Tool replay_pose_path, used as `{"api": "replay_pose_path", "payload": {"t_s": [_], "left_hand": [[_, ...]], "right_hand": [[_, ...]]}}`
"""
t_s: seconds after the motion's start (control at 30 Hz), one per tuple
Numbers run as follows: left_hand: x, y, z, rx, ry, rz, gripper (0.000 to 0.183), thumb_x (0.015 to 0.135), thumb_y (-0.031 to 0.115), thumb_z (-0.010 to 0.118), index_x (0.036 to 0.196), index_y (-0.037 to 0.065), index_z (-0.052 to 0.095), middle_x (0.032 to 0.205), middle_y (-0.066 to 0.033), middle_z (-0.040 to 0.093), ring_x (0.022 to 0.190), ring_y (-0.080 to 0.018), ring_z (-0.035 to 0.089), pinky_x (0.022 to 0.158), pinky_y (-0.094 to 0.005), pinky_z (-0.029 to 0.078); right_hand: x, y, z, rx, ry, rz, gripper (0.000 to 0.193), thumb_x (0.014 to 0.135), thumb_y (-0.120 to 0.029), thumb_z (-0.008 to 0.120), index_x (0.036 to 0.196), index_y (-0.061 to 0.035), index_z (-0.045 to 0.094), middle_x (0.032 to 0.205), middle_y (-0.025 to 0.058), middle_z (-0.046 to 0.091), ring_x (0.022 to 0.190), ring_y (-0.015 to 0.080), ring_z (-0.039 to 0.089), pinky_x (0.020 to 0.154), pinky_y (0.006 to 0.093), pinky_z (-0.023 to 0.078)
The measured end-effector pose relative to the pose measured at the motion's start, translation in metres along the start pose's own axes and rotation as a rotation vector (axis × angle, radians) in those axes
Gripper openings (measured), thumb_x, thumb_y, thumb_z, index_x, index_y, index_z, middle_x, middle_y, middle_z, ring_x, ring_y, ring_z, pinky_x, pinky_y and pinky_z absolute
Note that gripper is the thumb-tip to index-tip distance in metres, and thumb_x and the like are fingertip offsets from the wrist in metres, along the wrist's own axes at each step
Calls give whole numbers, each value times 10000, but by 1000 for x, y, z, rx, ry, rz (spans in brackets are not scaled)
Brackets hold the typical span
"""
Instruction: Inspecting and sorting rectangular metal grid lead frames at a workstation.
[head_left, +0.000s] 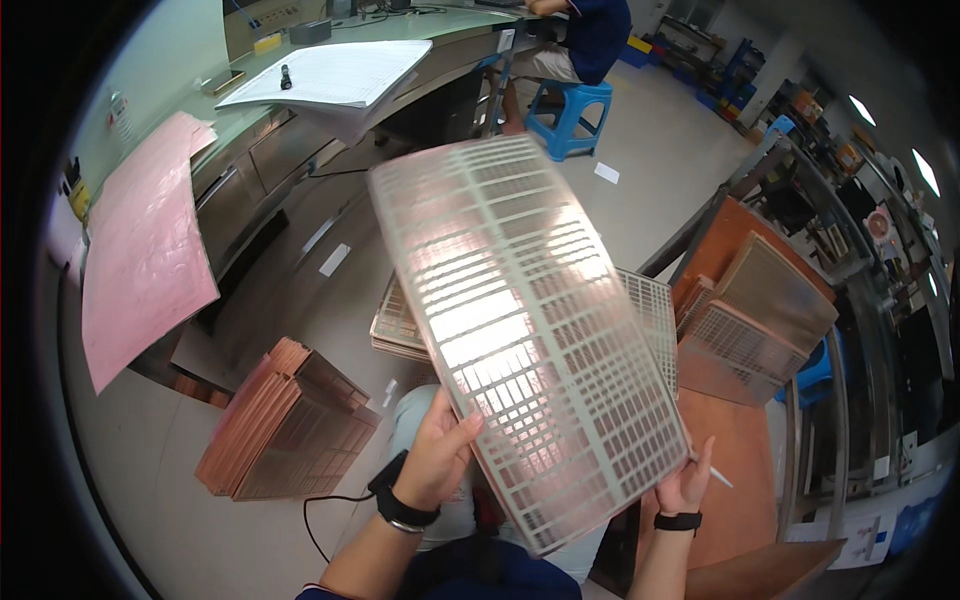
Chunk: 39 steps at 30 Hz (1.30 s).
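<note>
Tilted up in front of me is a large, thin circuit-board panel (560, 350), shiny copper with a pale grid of many small rectangles. My left hand (440, 455) grips its left edge, the thumb lying on the face. At the lower right corner my right hand (683, 487) closes on the same panel, and a slim white pen-like stick (721, 478) juts out from its fingers. Behind the panel, partly covered by it, more gridded boards show: a pile (398, 322) on the left and a board (652, 305) on the right.
A stack of copper boards (290, 425) stands on the floor at left. Several panels (745, 340) lean on an orange-brown rack (730, 450) at right. Pink sheet (150, 250) overhangs the green-topped desk (465, 25); papers (330, 75) lie there. A person sits on a blue stool (572, 115).
</note>
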<state>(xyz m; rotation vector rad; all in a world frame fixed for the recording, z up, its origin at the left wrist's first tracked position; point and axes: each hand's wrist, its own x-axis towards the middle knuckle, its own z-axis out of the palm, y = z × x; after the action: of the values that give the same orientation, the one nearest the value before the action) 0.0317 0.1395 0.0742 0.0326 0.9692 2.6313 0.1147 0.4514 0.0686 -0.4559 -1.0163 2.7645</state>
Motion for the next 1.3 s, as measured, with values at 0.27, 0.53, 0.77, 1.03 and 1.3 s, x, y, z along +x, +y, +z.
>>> {"api": "replay_pose_path", "payload": {"t_s": [0.27,0.53,0.77,1.03,1.3], "left_hand": [[20,18,7,78,-251,-105,534,882,120,550,1341,-21,316,1246,-121,491,1112,-180,513,948,-333,435],[10,17,5,-223,-172,-138,656,942,513,296,1411,58,242,1324,-158,454,1196,-247,468,983,-377,405],[-15,-32,10,-168,81,-81,505,938,266,492,1358,53,310,1323,-109,444,1204,-234,449,1020,-420,363],[-8,5,-35,105,204,5,300,944,213,498,1170,19,531,1117,-56,591,1037,-128,536,891,-284,419],[-6,29,-83,244,423,39,404,977,332,406,1085,-20,573,1025,-63,629,923,-122,581,808,-265,455]], "right_hand": [[26,-11,15,-174,-303,68,584,941,-407,425,1326,27,359,1236,153,524,1084,234,559,877,390,500],[27,12,43,-40,-211,-24,402,951,-154,428,1319,-9,354,1218,160,530,1032,243,593,834,361,537],[23,51,38,52,-119,-165,412,896,-128,552,1273,-22,422,1211,82,535,1146,198,497,978,409,419],[33,-52,-54,177,-248,-368,316,943,-228,473,1180,-24,519,1213,92,559,1123,196,519,988,393,402],[3,-42,-87,99,217,-469,390,937,-127,450,1316,-40,425,1310,99,493,1175,203,488,1025,385,387]]}}
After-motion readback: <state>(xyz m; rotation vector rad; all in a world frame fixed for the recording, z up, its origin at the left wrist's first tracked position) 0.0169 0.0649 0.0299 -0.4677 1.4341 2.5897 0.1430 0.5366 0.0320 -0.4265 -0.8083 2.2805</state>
